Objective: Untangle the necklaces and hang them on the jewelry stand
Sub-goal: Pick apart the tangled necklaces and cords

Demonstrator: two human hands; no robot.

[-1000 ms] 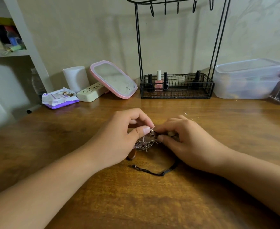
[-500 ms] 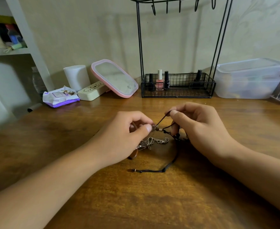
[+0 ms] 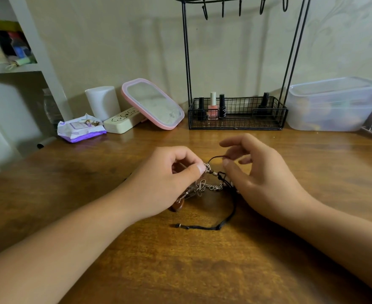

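Observation:
A tangle of necklaces lies mid-table: a silver chain (image 3: 213,187), a black cord (image 3: 229,218) trailing toward me, and a brown pendant (image 3: 178,206). My left hand (image 3: 169,181) pinches the tangle at a small bead, thumb against fingers. Just right of it, my right hand (image 3: 262,178) holds a loop of the cord between thumb and forefinger, other fingers spread. The black wire jewelry stand (image 3: 186,62) rises at the back, its hooks (image 3: 240,6) bare, with nail polish bottles (image 3: 212,106) in its basket base.
A pink-framed mirror (image 3: 153,104), a white cylinder (image 3: 102,102), a cream case (image 3: 121,121) and a wipes pack (image 3: 79,129) sit at the back left. Clear plastic boxes (image 3: 332,104) stand back right. A white shelf unit (image 3: 27,62) borders the left.
My right hand has lifted off the table and pulled a loop of black cord up and away from the tangle, its fingers spreading. My left hand stays pinched on the knot.

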